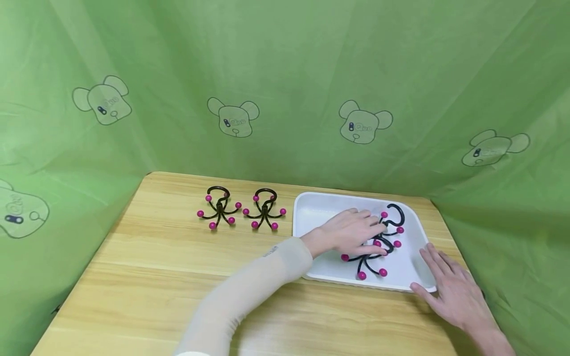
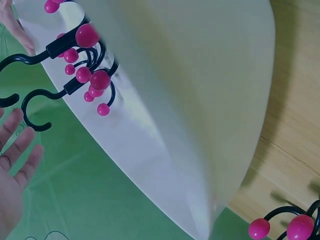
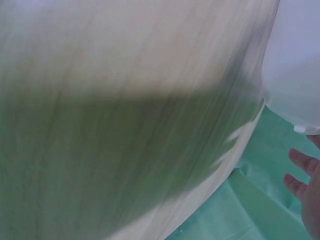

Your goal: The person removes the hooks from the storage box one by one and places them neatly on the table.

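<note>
A white tray [image 1: 313, 212] holds two black claw hook hangers with pink ball tips: one at the back [image 1: 396, 223] and one in front [image 1: 365, 262], partly overlapping. Over them is my left hand [image 1: 354, 232], palm down, hiding part of both. Seen from the left wrist, the left hand's fingers [image 2: 20, 150] are spread beside the hook ends and grip nothing. My right hand [image 1: 458, 294] rests against the tray's front right corner with its fingers extended. In the right wrist view, only part of the right hand [image 3: 311, 195] shows below the tray corner.
Two more claw hook hangers, a left one [image 1: 219, 210] and a right one [image 1: 265, 210], stand on the wooden table [image 1: 151, 282] left of the tray. A green curtain [image 1: 289, 59] with bear-head outlines encloses the table at the back and sides.
</note>
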Action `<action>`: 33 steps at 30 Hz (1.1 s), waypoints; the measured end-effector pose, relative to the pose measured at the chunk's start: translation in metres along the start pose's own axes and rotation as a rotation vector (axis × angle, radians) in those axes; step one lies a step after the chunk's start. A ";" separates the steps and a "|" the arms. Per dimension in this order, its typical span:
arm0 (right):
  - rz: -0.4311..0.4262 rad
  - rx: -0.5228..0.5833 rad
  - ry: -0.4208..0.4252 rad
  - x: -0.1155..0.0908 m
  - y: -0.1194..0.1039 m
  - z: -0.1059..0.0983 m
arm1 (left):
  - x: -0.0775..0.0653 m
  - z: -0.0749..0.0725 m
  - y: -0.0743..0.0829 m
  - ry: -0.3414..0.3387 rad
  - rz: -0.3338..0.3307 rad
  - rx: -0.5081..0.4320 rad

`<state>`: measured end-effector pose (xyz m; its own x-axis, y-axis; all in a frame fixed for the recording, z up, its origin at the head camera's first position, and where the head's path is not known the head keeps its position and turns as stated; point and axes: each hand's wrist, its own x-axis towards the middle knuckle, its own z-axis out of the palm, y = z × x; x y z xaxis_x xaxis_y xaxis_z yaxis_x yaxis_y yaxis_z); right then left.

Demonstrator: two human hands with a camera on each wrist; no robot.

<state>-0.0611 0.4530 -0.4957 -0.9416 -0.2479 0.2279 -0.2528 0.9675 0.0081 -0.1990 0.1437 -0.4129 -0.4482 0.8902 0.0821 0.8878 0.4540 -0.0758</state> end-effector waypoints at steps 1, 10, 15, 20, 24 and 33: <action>-0.001 0.000 0.000 0.000 0.000 0.000 | 0.001 0.000 0.000 -0.007 -0.002 -0.003; -0.005 0.001 0.004 0.000 0.001 0.000 | 0.006 0.007 0.000 -0.009 -0.011 -0.011; -0.008 -0.002 0.009 0.000 0.002 0.000 | 0.008 0.008 0.000 -0.009 -0.016 -0.029; -0.013 -0.003 0.013 0.000 0.003 0.002 | 0.011 0.007 0.002 -0.007 -0.008 -0.028; -0.009 -0.002 0.013 0.000 0.002 0.001 | 0.011 0.008 0.003 0.012 -0.003 -0.008; -0.007 -0.002 0.005 0.000 0.002 0.002 | 0.012 0.009 0.005 0.025 0.015 0.013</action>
<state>-0.0617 0.4551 -0.4977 -0.9386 -0.2547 0.2326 -0.2591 0.9658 0.0119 -0.2010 0.1564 -0.4209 -0.4321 0.8957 0.1051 0.8928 0.4413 -0.0901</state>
